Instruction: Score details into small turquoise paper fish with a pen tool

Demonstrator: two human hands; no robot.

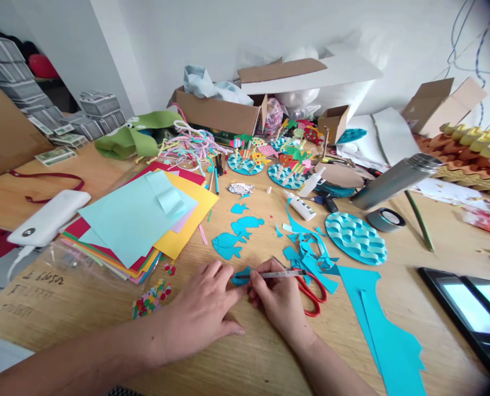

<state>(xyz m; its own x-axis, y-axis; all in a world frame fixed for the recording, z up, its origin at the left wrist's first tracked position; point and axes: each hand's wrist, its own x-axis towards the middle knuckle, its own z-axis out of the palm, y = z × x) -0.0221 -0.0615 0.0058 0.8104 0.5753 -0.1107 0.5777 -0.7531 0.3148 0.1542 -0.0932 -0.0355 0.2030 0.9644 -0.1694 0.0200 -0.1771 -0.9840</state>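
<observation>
My right hand is closed round a pen, whose tip meets a small blue paper cutout. My left hand lies flat, fingers stretched, with fingertips against that cutout's left and lower edge. Its full outline is partly covered by my hands. Just above lies a blue paper fish with drawn lines, and beyond it are more blue fish shapes. Red-handled scissors rest beside my right hand, their blades partly hidden. Blue paper scraps are heaped behind them.
Coloured paper sheets are stacked at left, near confetti dots and a white power bank. Glue bottles, a wavy blue disc, a steel flask and a dark device stand or lie right.
</observation>
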